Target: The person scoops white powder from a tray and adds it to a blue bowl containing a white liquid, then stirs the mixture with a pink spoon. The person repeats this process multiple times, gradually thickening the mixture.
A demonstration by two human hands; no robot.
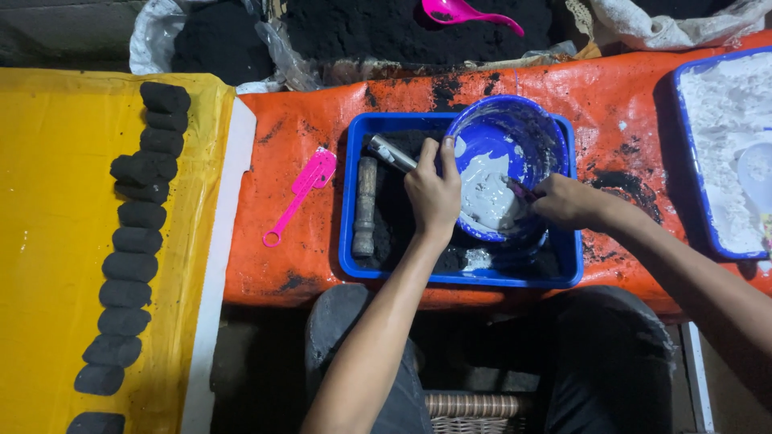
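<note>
Left hand (434, 191) grips the near rim of the blue bowl (507, 153), which sits tilted in the blue tray (354, 241). Right hand (563, 201), just right of the bowl, is closed on a small pink-handled tool (521, 190) (tip buried) in the white paste (490, 197). Metal cylinder (391, 153) lies just beyond the left hand's fingertips.

The left hand (433, 193) is gripping the rim of a blue bowl (507, 153) tilted in a blue tray (354, 241). The right hand (563, 201) is holding a small tool in the white paste (490, 201). Black lumps (133, 241) are lying in a row on yellow sheet (48, 241).
</note>
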